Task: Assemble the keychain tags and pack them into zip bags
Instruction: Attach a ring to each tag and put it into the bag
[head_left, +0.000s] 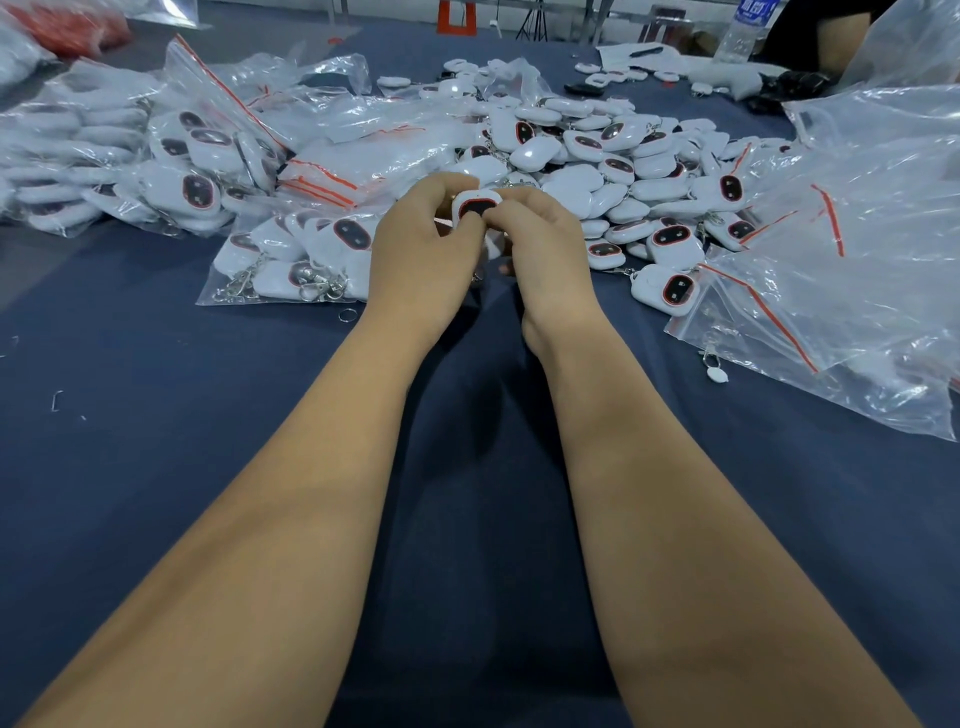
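Both hands meet at table centre, w/ 1 white keychain tag held up between them. The left hand curls its fingers round the tag's left side, thumb on the front edge. The right hand pinches the tag's lower right corner w/ thumb and forefinger. The tag's dark oval window w/ red rim faces the camera. Whatever hangs under the tag is hidden by the fingers.

Just behind the hands lies a big loose pile of tags, white, some face up, some face down, a few w/ metal rings showing. 1 single tag lies apart at the pile's near right edge, touching the stack of empty zip bags w/ red seal strips, which spreads over the right side.

Left of the hands sits a filled zip bag, tags and metal clips visible through the plastic. More packed bags are heaped further left and back. A loose key ring lies on the dark blue tablecloth just in front of the filled bag. A small white piece w/ a clip lies near the empty bags' front edge.
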